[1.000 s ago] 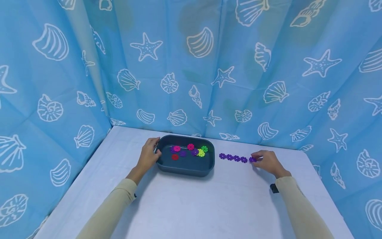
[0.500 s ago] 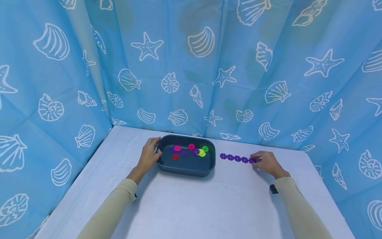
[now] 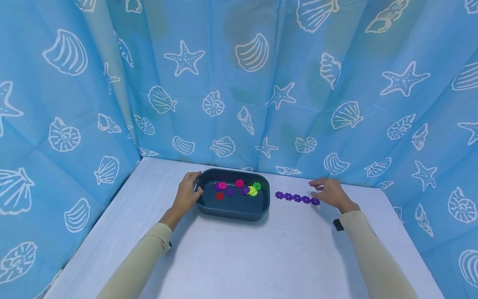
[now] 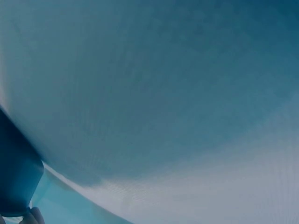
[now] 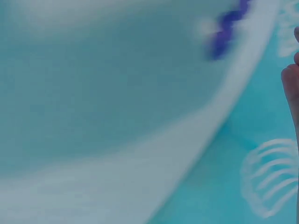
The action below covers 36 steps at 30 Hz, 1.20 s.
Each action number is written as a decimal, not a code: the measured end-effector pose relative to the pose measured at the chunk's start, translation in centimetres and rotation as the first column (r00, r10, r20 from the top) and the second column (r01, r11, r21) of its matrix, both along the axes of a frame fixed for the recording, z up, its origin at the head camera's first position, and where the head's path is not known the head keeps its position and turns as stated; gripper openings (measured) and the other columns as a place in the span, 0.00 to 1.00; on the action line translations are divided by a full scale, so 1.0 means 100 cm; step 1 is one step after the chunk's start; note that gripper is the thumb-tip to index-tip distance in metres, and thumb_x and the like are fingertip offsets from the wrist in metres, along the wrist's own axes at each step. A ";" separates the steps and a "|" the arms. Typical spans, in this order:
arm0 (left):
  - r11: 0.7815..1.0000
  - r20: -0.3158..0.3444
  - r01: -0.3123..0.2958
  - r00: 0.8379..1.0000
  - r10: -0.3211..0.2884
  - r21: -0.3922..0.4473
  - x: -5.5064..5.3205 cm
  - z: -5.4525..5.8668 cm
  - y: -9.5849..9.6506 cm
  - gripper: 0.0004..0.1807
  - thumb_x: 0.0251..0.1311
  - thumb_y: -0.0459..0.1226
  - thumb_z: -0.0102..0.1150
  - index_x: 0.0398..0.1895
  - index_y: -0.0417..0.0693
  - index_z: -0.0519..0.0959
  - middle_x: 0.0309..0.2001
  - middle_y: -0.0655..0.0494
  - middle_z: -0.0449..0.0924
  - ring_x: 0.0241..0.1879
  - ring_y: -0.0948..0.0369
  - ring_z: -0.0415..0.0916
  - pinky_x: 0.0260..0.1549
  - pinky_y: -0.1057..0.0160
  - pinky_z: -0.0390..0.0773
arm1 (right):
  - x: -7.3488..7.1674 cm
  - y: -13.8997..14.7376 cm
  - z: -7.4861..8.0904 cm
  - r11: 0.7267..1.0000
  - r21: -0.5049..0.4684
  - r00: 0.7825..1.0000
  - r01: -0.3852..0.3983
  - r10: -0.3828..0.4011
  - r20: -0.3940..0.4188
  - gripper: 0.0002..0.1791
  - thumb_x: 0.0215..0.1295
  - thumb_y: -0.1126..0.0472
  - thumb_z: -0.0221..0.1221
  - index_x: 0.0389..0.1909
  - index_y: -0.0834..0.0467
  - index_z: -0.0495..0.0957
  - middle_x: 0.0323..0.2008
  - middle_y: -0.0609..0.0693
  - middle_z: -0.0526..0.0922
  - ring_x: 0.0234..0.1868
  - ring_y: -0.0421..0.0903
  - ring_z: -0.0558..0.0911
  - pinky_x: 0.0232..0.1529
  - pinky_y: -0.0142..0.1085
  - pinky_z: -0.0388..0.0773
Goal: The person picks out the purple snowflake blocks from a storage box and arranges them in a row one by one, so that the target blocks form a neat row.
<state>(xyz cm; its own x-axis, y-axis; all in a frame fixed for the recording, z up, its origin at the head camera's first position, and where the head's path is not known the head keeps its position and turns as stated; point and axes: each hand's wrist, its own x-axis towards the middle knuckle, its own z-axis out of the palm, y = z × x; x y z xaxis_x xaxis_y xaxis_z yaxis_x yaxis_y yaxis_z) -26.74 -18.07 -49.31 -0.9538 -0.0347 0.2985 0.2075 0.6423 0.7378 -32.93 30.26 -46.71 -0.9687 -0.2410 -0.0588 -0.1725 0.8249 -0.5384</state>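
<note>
In the head view a dark grey-blue rectangular basin (image 3: 233, 214) holds several flower-shaped plastic discs: a red disc (image 3: 219, 196), a green disc (image 3: 257, 186), a yellow disc (image 3: 252, 191), plus pink and purple ones. My left hand (image 3: 184, 194) grips the basin's left end, thumb and fingers at the rim; fingertips show beside the basin wall (image 4: 18, 172) in the left wrist view. To the basin's right, several purple discs lie in a line on the table, forming a row (image 3: 297, 198). Just above its right end, my right hand (image 3: 331, 193) has thumb and fingers apart, with nothing between them.
A white cloth covers the table (image 3: 239, 257). Behind it and along both sides hangs a blue curtain (image 3: 224, 83) with white shell and starfish prints, close to the table's back edge.
The right hand pushed the last purple disc left against the row, then let go and lifted slightly away toward the back. The left hand and basin stayed in place.
</note>
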 end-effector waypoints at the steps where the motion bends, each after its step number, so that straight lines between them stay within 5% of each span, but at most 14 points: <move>1: 1.000 0.006 -0.002 1.000 0.002 0.000 0.000 0.000 0.000 0.30 0.56 0.21 0.55 0.65 0.32 0.68 0.57 0.40 0.69 0.62 0.48 0.69 0.62 0.55 0.71 | -0.003 -0.007 0.007 1.000 -0.004 1.000 -0.012 0.012 -0.016 0.23 0.61 0.60 0.65 0.57 0.61 0.78 0.56 0.60 0.78 0.55 0.61 0.77 0.52 0.54 0.80; 6: 1.000 0.017 -0.008 1.000 0.009 -0.014 -0.002 -0.001 0.000 0.30 0.57 0.22 0.56 0.66 0.33 0.68 0.58 0.41 0.69 0.62 0.49 0.69 0.63 0.56 0.71 | -0.016 -0.055 0.040 0.994 -0.030 0.990 -0.105 0.102 -0.099 0.22 0.62 0.59 0.64 0.57 0.61 0.78 0.56 0.58 0.79 0.56 0.60 0.78 0.54 0.54 0.80; 11: 1.000 0.004 -0.005 1.000 0.005 -0.015 -0.002 -0.001 -0.003 0.29 0.56 0.22 0.56 0.65 0.32 0.68 0.57 0.40 0.69 0.62 0.48 0.70 0.62 0.56 0.71 | -0.028 -0.113 0.059 0.969 -0.073 0.958 -0.236 0.219 -0.187 0.21 0.61 0.59 0.64 0.55 0.60 0.80 0.53 0.56 0.81 0.53 0.56 0.80 0.52 0.50 0.82; 17: 1.000 -0.021 -0.002 1.000 0.002 -0.012 -0.003 -0.001 -0.004 0.29 0.55 0.21 0.57 0.64 0.32 0.69 0.56 0.39 0.70 0.60 0.48 0.71 0.62 0.57 0.72 | -0.037 -0.179 0.060 0.897 -0.089 0.871 -0.433 0.390 -0.299 0.19 0.58 0.63 0.65 0.51 0.63 0.82 0.48 0.57 0.84 0.48 0.55 0.83 0.50 0.47 0.83; 20: 1.000 -0.038 0.007 0.999 -0.007 -0.011 -0.003 -0.001 -0.003 0.29 0.54 0.21 0.57 0.63 0.31 0.70 0.56 0.39 0.71 0.60 0.47 0.71 0.62 0.56 0.73 | -0.038 -0.206 0.055 0.866 -0.119 0.852 -0.486 0.438 -0.286 0.18 0.58 0.65 0.65 0.51 0.62 0.83 0.48 0.55 0.84 0.48 0.53 0.82 0.50 0.45 0.83; 26: 1.000 -0.065 0.012 0.998 -0.012 -0.005 -0.003 -0.002 -0.002 0.29 0.53 0.20 0.57 0.62 0.31 0.71 0.54 0.39 0.71 0.59 0.48 0.72 0.61 0.57 0.74 | -0.035 -0.243 0.040 0.834 -0.169 0.845 -0.526 0.490 -0.211 0.18 0.57 0.68 0.65 0.51 0.64 0.82 0.48 0.57 0.84 0.48 0.54 0.82 0.51 0.45 0.83; 31: 1.000 -0.035 0.018 0.999 -0.018 0.010 -0.003 -0.001 -0.001 0.29 0.54 0.20 0.56 0.63 0.31 0.70 0.56 0.40 0.71 0.61 0.49 0.71 0.62 0.59 0.72 | -0.033 -0.258 0.023 0.840 -0.177 0.857 -0.512 0.488 -0.163 0.19 0.55 0.69 0.67 0.50 0.65 0.83 0.44 0.58 0.84 0.45 0.52 0.83 0.48 0.39 0.84; 36: 1.000 -0.034 0.015 0.999 -0.015 0.011 -0.003 -0.002 -0.005 0.29 0.54 0.20 0.56 0.64 0.32 0.70 0.56 0.40 0.70 0.61 0.49 0.70 0.62 0.60 0.72 | -0.033 -0.265 0.006 0.853 -0.181 0.870 -0.489 0.492 -0.033 0.20 0.55 0.68 0.67 0.51 0.64 0.82 0.47 0.55 0.85 0.45 0.48 0.85 0.47 0.36 0.84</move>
<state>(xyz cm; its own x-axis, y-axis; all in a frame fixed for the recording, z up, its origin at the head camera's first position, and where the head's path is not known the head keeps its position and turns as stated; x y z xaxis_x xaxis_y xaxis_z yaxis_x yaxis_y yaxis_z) -27.03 -18.60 -49.50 -0.9435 -0.0242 0.3306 0.2421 0.6308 0.7372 -36.22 3.75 -46.08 -0.7215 -0.6921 0.0178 -0.5208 0.5257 -0.6726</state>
